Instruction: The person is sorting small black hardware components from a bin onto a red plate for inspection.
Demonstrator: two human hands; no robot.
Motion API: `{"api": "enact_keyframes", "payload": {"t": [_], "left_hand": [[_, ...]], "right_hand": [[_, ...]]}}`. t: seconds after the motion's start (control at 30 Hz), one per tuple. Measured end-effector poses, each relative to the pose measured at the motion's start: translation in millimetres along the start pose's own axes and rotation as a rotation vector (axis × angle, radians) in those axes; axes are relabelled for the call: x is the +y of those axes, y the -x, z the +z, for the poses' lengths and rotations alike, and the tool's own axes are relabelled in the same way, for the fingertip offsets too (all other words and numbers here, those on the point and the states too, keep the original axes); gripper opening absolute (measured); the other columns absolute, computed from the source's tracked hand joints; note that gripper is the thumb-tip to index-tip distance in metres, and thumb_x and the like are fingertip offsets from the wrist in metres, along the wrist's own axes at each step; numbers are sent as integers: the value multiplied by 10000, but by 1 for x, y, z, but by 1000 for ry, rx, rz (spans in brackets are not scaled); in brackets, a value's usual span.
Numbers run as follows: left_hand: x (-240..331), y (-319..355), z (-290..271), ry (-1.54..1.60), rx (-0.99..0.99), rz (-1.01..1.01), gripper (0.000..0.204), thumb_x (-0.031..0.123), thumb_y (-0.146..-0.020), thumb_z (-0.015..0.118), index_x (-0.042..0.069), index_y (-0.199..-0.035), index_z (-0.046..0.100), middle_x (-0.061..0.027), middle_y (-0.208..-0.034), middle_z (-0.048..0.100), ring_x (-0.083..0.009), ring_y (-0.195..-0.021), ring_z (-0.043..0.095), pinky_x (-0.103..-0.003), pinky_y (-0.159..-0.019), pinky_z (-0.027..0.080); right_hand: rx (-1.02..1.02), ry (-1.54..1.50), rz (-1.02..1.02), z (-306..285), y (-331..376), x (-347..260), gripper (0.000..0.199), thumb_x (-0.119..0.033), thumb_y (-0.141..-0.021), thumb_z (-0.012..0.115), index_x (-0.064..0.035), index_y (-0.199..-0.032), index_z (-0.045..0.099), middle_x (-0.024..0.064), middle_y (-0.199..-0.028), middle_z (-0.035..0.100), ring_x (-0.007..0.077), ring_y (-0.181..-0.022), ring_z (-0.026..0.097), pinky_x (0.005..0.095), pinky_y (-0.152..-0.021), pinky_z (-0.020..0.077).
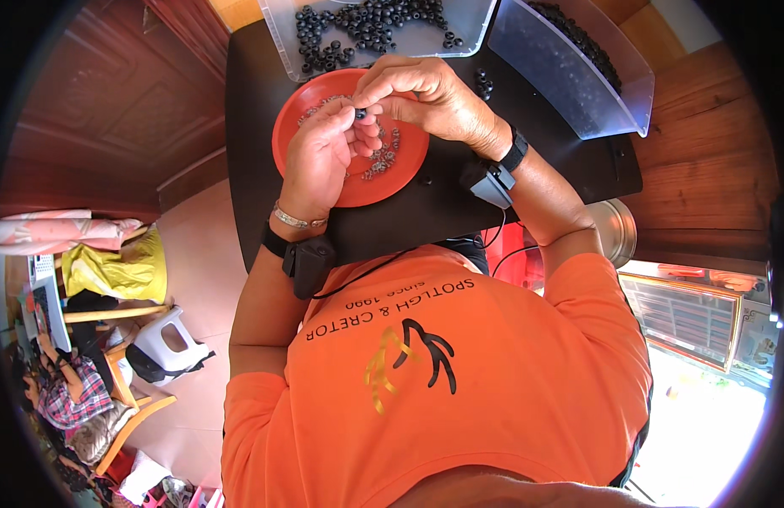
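Note:
Over an orange-red plate (392, 182), my hands meet fingertip to fingertip. My left hand (328, 148) has a small round black part (360, 113) pinched between thumb and fingers, its palm turned partly up. From the right, my right hand (438, 97) reaches in with thumb and forefinger closed at the same spot; whatever sits between those fingertips is too small to make out. Many small silvery metal pieces (382, 161) lie on the plate below, partly covered by my left hand.
Behind the plate stands a clear plastic bin (474, 42) of black round parts. A second translucent bin (561, 97) of dark parts sits to the right. Several loose black parts (483, 85) lie on the dark table (527, 144). Another person (70, 389) sits far left.

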State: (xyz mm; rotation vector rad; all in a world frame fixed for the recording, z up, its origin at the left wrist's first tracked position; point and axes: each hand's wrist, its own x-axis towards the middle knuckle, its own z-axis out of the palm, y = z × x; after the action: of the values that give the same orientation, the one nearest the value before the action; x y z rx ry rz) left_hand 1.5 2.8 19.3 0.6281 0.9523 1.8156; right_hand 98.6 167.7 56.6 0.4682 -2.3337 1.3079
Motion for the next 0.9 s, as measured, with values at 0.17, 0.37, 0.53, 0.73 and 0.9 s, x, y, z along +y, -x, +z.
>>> {"api": "enact_keyframes", "payload": {"t": [0.17, 0.37, 0.53, 0.73, 0.9], "left_hand": [[-3, -2, -5, 46, -27, 12, 236, 226, -921, 465, 24, -934, 586, -69, -881, 613, -160, -765, 578, -272, -713, 439], [-3, -3, -6, 103, -20, 7, 244, 228, -922, 461, 23, -940, 592, -68, -866, 612, -167, -772, 579, -273, -716, 438], [-4, -3, -9, 114, -15, 23, 253, 231, -923, 460, 21, -942, 600, -70, -871, 613, -172, -785, 583, -279, -726, 440], [-5, -2, -9, 198, 5, -3, 241, 215, -922, 471, 32, -1034, 579, -70, -931, 623, -178, -835, 590, -293, -748, 449], [-9, -3, -11, 292, 28, -33, 256, 182, -923, 462, 49, -1113, 568, -46, -1039, 606, -151, -886, 576, -298, -761, 445]], "right_hand": [[36, -97, 51, 3, 1, 4, 245, 92, -791, 628, -34, -999, 666, 61, -953, 640, 169, -908, 619, 272, -806, 503], [111, -260, 194, 10, 3, 5, 225, 81, -810, 627, -25, -1006, 656, 43, -977, 639, 131, -922, 613, 254, -812, 508], [124, -364, 249, 13, 3, 8, 230, 81, -813, 628, -25, -1015, 654, 44, -993, 635, 124, -908, 615, 249, -809, 510], [126, -240, 123, 21, 2, 6, 333, 61, -740, 713, -49, -1046, 641, 64, -1032, 631, 160, -949, 611, 276, -822, 510], [217, 65, -50, 33, 2, 11, 344, 31, -716, 741, -61, -1029, 630, 77, -1040, 639, 195, -944, 620, 304, -817, 514]]}}
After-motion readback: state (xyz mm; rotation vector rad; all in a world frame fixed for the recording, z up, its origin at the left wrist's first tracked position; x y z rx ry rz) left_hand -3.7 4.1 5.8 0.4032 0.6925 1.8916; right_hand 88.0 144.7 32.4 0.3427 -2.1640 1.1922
